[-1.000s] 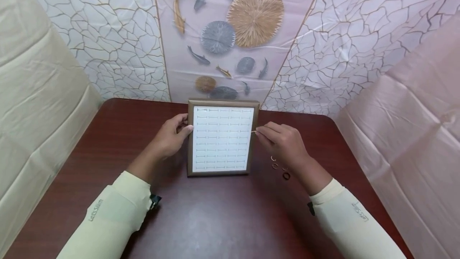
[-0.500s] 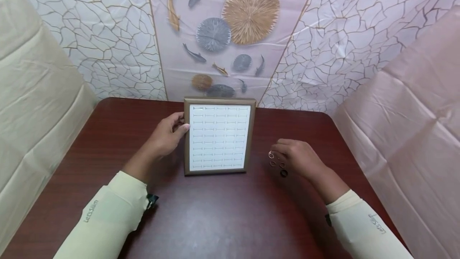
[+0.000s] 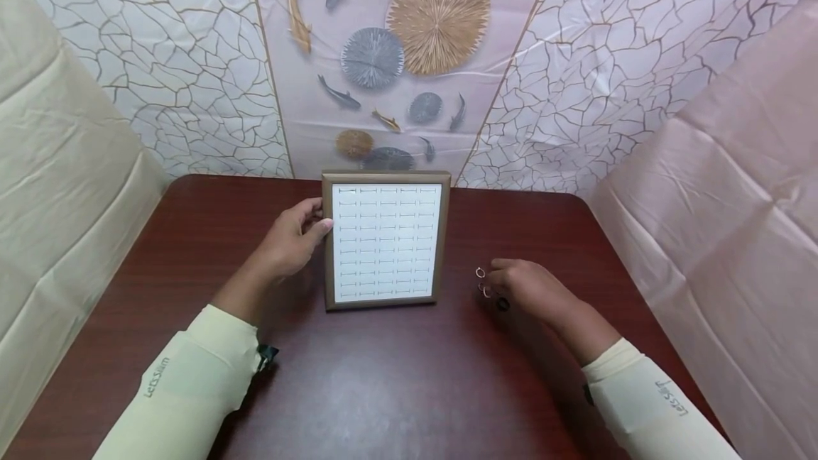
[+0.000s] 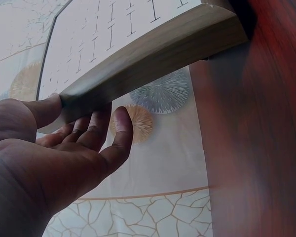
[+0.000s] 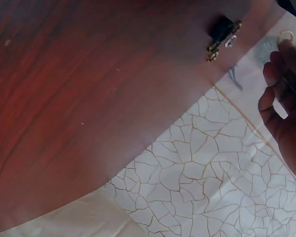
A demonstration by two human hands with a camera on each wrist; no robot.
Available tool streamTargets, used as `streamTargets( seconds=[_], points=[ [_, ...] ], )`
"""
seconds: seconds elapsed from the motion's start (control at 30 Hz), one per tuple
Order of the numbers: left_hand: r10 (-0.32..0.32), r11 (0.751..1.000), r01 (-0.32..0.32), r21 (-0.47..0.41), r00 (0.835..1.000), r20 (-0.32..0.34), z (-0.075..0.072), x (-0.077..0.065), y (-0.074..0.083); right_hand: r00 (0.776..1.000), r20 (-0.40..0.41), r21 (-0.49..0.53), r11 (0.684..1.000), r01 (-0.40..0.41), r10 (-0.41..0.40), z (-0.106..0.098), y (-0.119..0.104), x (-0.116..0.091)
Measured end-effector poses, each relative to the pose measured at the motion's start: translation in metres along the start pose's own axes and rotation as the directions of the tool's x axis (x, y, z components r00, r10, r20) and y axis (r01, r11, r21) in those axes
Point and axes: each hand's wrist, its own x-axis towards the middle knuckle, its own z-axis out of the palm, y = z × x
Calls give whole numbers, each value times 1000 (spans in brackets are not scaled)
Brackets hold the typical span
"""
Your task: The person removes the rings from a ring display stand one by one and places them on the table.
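Observation:
My left hand (image 3: 284,243) grips the left edge of a framed white display board (image 3: 386,243), which stands upright with rows of short slits. In the left wrist view the thumb (image 4: 49,109) lies on the frame's front, with fingers behind it. My right hand (image 3: 527,286) is low over the table to the right, beside several small rings. A thin gold ring (image 5: 285,35) shows at its fingertips in the right wrist view, pinched there. On the tabletop a ring (image 3: 480,272) and a dark ring (image 3: 503,304) lie near the fingers; the hand partly hides the group.
The dark red wooden table (image 3: 377,382) carries the board and rings. A patterned sheet (image 3: 377,112) with fish and round leaves hangs behind. Cream cloth (image 3: 70,162) closes the left side and pinkish cloth (image 3: 716,183) the right.
My right hand has moved from the board's right edge down and right to the rings. My left hand keeps its hold on the frame. The head view has shifted slightly.

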Motion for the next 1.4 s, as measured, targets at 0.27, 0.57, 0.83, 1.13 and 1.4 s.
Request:
streamTargets(
  seconds=[0.27, 0.57, 0.83, 1.13, 1.4],
  points=[
    [-6, 1000, 6, -10, 1000, -4, 1, 0, -2, 994, 37, -136, 985, 102, -98, 16, 2, 4],
    [-13, 1000, 13, -5, 1000, 2, 0, 0, -3, 989, 71, -240, 960, 142, -129, 22, -1, 8],
    [-31, 999, 31, -4, 1000, -3, 0, -3, -4, 989, 98, -265, 955, 131, -108, 29, -3, 11],
    [-37, 999, 36, -19, 999, -21, 0, -9, -7, 990, 95, -294, 947, 126, -103, 36, -2, 11],
    [-43, 999, 43, -25, 999, -10, -5, -11, -16, 990, 69, -271, 953, 135, -121, 35, 3, 7]
  ],
)
